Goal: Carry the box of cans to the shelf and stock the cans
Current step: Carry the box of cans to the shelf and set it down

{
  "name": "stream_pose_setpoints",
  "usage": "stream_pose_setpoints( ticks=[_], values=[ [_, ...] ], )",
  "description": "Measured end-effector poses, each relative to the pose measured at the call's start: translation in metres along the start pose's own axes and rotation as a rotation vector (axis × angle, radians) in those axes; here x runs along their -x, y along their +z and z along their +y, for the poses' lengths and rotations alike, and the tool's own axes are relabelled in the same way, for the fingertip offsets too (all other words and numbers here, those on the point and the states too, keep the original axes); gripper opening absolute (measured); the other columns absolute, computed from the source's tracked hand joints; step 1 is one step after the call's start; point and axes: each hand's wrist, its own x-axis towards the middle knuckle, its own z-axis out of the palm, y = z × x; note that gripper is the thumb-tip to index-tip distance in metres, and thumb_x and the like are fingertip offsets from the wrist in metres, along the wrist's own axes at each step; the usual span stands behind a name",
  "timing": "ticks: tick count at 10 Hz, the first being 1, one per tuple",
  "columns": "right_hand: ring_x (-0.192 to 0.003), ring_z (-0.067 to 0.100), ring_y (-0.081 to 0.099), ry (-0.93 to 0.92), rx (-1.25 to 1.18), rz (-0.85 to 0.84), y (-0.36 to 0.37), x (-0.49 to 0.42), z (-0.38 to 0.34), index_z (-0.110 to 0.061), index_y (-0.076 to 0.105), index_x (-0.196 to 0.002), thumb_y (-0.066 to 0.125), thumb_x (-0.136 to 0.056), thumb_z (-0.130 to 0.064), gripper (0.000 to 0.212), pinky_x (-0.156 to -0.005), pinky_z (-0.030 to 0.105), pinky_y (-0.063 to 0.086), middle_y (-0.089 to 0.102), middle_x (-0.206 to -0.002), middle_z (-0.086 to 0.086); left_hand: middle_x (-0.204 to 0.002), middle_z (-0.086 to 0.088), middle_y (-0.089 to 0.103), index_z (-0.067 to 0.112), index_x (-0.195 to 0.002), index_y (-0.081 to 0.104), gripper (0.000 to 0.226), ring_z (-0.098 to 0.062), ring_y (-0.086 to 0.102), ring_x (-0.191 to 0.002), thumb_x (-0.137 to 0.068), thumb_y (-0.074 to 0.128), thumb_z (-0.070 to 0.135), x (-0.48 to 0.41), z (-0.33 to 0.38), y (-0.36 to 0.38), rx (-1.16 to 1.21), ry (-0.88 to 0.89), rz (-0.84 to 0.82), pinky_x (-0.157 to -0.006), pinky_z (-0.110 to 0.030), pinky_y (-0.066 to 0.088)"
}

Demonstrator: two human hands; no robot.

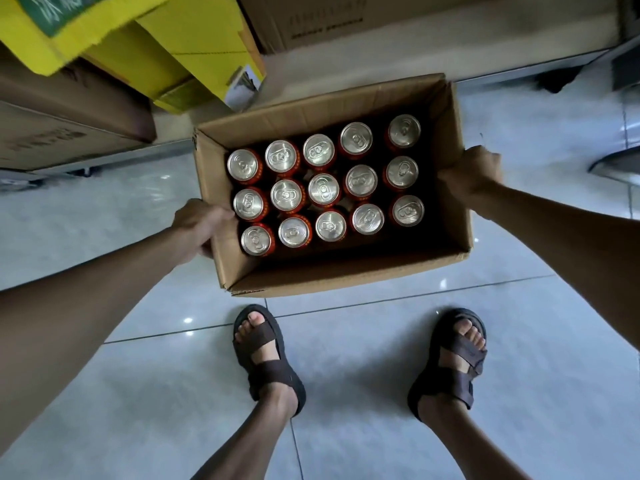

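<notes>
Brown corrugated cardboard forms the open box (346,271), which is seen from above, over a pale glossy tiled floor (363,375). The box is gripped at both short ends: the left hand (199,226) is closed over the left wall, its fingers hooked across the rim next to the nearest cans, and the right hand (472,174) is clenched on the upper edge of the right wall. Whether the box is lifted clear of the floor cannot be told from this view.

Inside, fifteen cans (323,189) are stood upright in three rows of five, packed closely towards the left and far side of the box. Silver tops with pull tabs are shown, and red sides are glimpsed between them. A dark, unfilled strip is left along the near wall and at the right end.

Below the box, two feet in dark brown strapped sandals (268,362) are planted apart on the tiles. Beyond the box, a yellow carton (194,46) is seen with a torn flap, resting on larger brown cartons (69,109) at the left. Another brown carton (381,19) with faint printed lettering is placed at the top, behind a pale ledge. The upper corners are blurred, so little else can be made out there.
</notes>
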Motion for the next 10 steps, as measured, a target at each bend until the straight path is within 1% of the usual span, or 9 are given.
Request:
stream_pose_setpoints(
  ticks=[1,2,3,4,5,7,8,9,10],
  values=[
    [-0.095,0.04,0.063,-0.031,-0.005,0.01,0.0,0.0,-0.002,0.0,0.064,-0.089,0.063,-0.076,-0.009,0.016,-0.067,0.032,0.044,0.052,-0.087,0.018,-0.105,-0.01,0.067,0.013,-0.107,0.063,0.026,-0.029,0.066,-0.089,-0.084,0.07,0.025,-0.001,0.001,-0.005,-0.029,0.011,-0.059,-0.056,-0.035,0.056],
    [-0.087,0.039,0.064,-0.048,-0.035,-0.006,-0.004,0.004,-0.001,0.001,0.064,-0.084,0.062,-0.075,-0.006,0.011,-0.065,0.03,0.042,0.055,-0.086,0.021,-0.106,-0.018,0.068,0.004,-0.112,0.062,0.036,-0.032,0.068,-0.088,-0.079,0.073,0.014,-0.005,-0.001,-0.01,-0.046,0.054,-0.101,-0.053,-0.034,0.056],
    [-0.083,0.037,0.062,-0.056,-0.039,-0.015,-0.007,0.009,0.001,0.005,0.065,-0.087,0.063,-0.076,-0.005,0.015,-0.064,0.03,0.042,0.055,-0.085,0.021,-0.104,-0.021,0.068,-0.001,-0.11,0.062,0.036,-0.033,0.067,-0.083,-0.076,0.073,0.006,-0.006,-0.001,-0.012,-0.05,0.084,-0.085,-0.05,-0.032,0.054],
    [-0.076,0.033,0.06,-0.064,-0.037,-0.031,-0.011,0.026,0.005,0.004,0.063,-0.081,0.064,-0.076,-0.005,0.01,-0.061,0.032,0.042,0.055,-0.081,0.021,-0.101,-0.022,0.067,-0.005,-0.109,0.061,0.039,-0.029,0.066,-0.074,-0.073,0.074,0.005,0.001,-0.002,-0.019,-0.071,0.105,-0.067,-0.042,-0.027,0.05],
    [-0.072,0.03,0.055,-0.065,-0.037,-0.038,-0.017,0.043,0.009,0.0,0.059,-0.073,0.064,-0.076,-0.005,0.007,-0.059,0.031,0.039,0.054,-0.079,0.021,-0.1,-0.023,0.067,-0.005,-0.109,0.06,0.041,-0.03,0.066,-0.075,-0.072,0.075,0.006,0.012,-0.006,-0.025,-0.08,0.108,-0.068,-0.043,-0.028,0.05],
    [-0.072,0.031,0.053,-0.071,0.001,-0.034,-0.039,0.088,0.01,0.004,0.063,-0.082,0.066,-0.076,-0.007,0.013,-0.059,0.032,0.039,0.053,-0.08,0.021,-0.089,-0.021,0.065,-0.009,-0.102,0.062,0.033,-0.03,0.065,-0.071,-0.072,0.073,0.001,0.062,-0.023,-0.047,-0.084,0.096,-0.086,-0.047,-0.03,0.051],
    [-0.071,0.033,0.055,-0.103,0.014,-0.045,-0.073,0.12,-0.003,0.006,0.062,-0.08,0.066,-0.076,-0.007,0.014,-0.057,0.033,0.04,0.054,-0.079,0.021,-0.087,-0.02,0.065,-0.007,-0.096,0.063,0.025,-0.028,0.063,-0.067,-0.073,0.072,0.0,0.102,-0.028,-0.073,-0.032,0.077,-0.079,-0.043,-0.03,0.052],
    [-0.07,0.035,0.056,-0.135,0.045,-0.063,-0.098,0.147,-0.018,0.005,0.061,-0.075,0.064,-0.075,-0.007,0.013,-0.055,0.033,0.04,0.054,-0.074,0.02,-0.084,-0.02,0.065,-0.007,-0.093,0.063,0.022,-0.029,0.063,-0.065,-0.073,0.071,0.0,0.139,-0.038,-0.099,-0.023,0.071,-0.069,-0.037,-0.028,0.051],
    [-0.068,0.036,0.054,-0.199,0.075,-0.095,-0.139,0.191,-0.047,-0.001,0.055,-0.063,0.064,-0.073,-0.005,0.014,-0.053,0.031,0.037,0.05,-0.063,0.014,-0.081,-0.019,0.063,-0.005,-0.089,0.061,0.017,-0.029,0.061,-0.062,-0.075,0.069,0.0,0.185,-0.055,-0.13,0.044,0.014,-0.007,-0.038,-0.026,0.051]
  ],
)
